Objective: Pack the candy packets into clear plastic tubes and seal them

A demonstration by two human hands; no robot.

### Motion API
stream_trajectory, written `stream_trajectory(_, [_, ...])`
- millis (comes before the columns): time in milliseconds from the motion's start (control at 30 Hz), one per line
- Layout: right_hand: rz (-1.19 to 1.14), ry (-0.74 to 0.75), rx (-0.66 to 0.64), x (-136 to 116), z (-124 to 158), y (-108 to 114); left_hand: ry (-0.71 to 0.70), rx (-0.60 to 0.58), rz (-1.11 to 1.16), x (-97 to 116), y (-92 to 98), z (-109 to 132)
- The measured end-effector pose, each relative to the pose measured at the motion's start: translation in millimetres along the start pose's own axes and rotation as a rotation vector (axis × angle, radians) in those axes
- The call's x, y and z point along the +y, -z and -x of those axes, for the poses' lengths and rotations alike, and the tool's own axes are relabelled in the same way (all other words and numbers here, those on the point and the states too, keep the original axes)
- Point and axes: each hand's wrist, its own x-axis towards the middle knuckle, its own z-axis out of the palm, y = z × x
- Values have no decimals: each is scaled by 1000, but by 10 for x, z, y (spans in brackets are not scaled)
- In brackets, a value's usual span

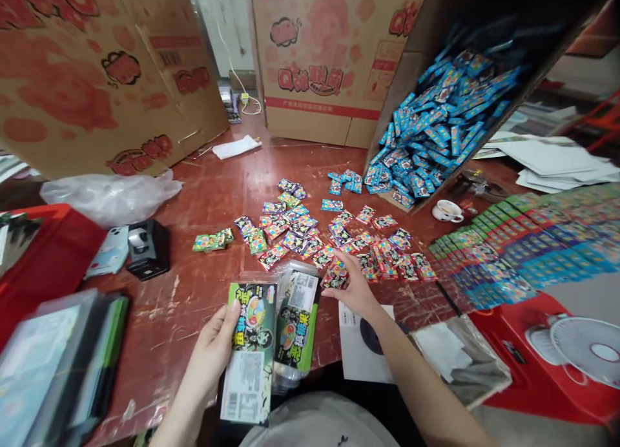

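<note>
My left hand (213,337) is closed on a flat green and black printed pouch (254,321), thumb on its front. A second pouch (296,314), with a clear plastic edge, lies beside it on the right at the table's front edge. My right hand (357,289) is closed on a small red candy packet (336,272), fingers and thumb at its right side. It is at the near edge of a loose spread of small candy packets (303,226) in red, purple, green and blue. A few green packets (210,241) lie apart to the left.
A tipped carton (394,88) spills blue packets (436,124) at the back right. More cartons (314,53) stand behind. Rows of packets (513,240), a small white cup (446,210) and a white fan (586,347) are right. A black tape dispenser (150,250) and clear bag (113,195) sit left.
</note>
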Motion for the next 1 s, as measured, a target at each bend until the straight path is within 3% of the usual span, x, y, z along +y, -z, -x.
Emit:
stream_trajectory(100, [-226,-98,-12,26,4,-23,-44,-40,-38,-64,5,-17])
stream_trajectory(167, [-364,-158,47,-19,-26,-4,-99,-90,-82,-106,-22,-5])
stream_trajectory(333, [-527,-106,220,-428,-208,48,-235,-244,-245,-162,-183,72])
stream_trajectory(400, [-509,-54,126,-642,-287,21,-257,-274,-299,-161,-240,113])
stream_trajectory(567, [-215,189,-331,-961,-436,-14,-286,-337,-379,-118,-278,207])
stream_trajectory(667, [-168,164,-482,-983,-466,24,-300,-334,-404,-98,-262,238])
stream_trajectory(767, [-257,43,-548,-938,-443,5,-282,-334,-378,-95,-258,248])
stream_trajectory(833, [-285,-9,-522,-897,-408,-42,-266,-340,-340,-99,-264,245])
stream_trajectory(1000, [-294,34,-485,-836,-294,-134,-228,-331,-181,-124,-284,203])
